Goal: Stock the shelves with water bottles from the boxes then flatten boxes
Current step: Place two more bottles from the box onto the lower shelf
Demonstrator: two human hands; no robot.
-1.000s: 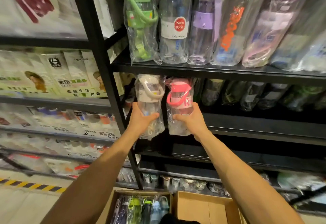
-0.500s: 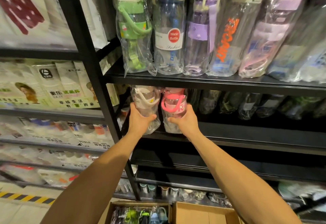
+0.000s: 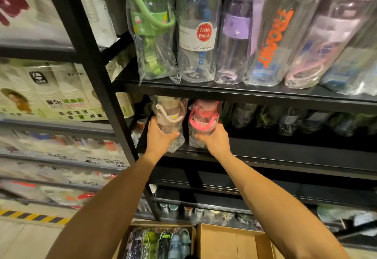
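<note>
At left end of middle shelf (image 3: 285,157), black rack: 2 wrapped water bottles, 1 per hand, both upright beneath the lip of the upper shelf (image 3: 244,93).

Item 1: cream-lidded bottle (image 3: 169,114), clear plastic sleeve, loop handle. My left hand (image 3: 161,139) grips its lower body. The thumb curls across the near side and the other fingers go round the back, out of sight.

Item 2: pink-lidded bottle (image 3: 204,116), same wrapping, just beside item 1. My right hand (image 3: 215,140) grips it low down, thumb curled over the front, remaining fingers hidden behind.

Neighbours: dark wrapped bottles (image 3: 265,116) further right on the same shelf, set back in shadow; taller bottles (image 3: 195,34) in a row on the shelf above.

Stock remaining: open box (image 3: 161,225) on the floor below, with more bottles standing in it; second box (image 3: 228,242) beside it, showing only cardboard where I can see.

Step in hand, by my reckoning: shelving, with 2 bottles being placed at front left. Whether their bases are down on the shelf I cannot tell, as the sleeves hide them.

Next move calls for: seating both bases flat, sliding them back from the edge, easing off both grips without tipping either, then reaching down to the open box. Flattening is not yet due.
</note>
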